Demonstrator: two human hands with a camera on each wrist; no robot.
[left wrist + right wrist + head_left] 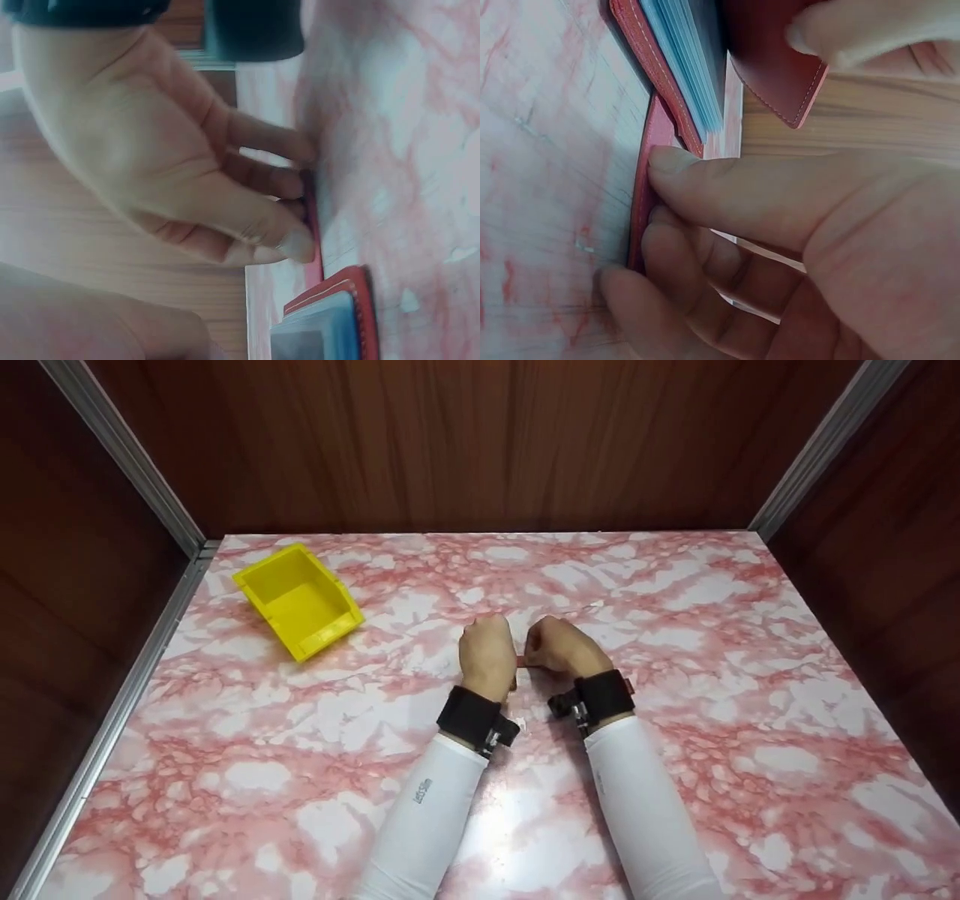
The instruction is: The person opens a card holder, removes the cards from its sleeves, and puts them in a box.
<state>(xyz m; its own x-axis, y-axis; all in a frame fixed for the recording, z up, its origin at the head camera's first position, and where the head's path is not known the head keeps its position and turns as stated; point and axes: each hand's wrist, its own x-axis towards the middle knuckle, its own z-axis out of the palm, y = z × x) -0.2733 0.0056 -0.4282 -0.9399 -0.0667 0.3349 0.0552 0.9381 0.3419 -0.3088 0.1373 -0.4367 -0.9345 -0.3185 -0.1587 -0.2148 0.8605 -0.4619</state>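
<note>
A red leather card holder [780,71] with white stitching and a stack of bluish plastic sleeves [686,56] stands spread apart close over the table. My left hand [487,652] holds its raised cover, the thumb [817,34] lying on the inner face; its other fingers are hidden. From the holder's lower side runs a narrow red strap [658,124], near the tabletop. My right hand [564,649] pinches this strap between thumb and curled fingers. The left wrist view shows the right hand [172,157] at the strap, with the sleeves and red edge [364,307] below.
A yellow open bin [300,604] stands at the back left of the pink-and-white marbled table [750,697]. Dark wood panels [480,442] with metal corner rails [825,442] enclose the back and sides. Each wrist wears a black band with a small camera.
</note>
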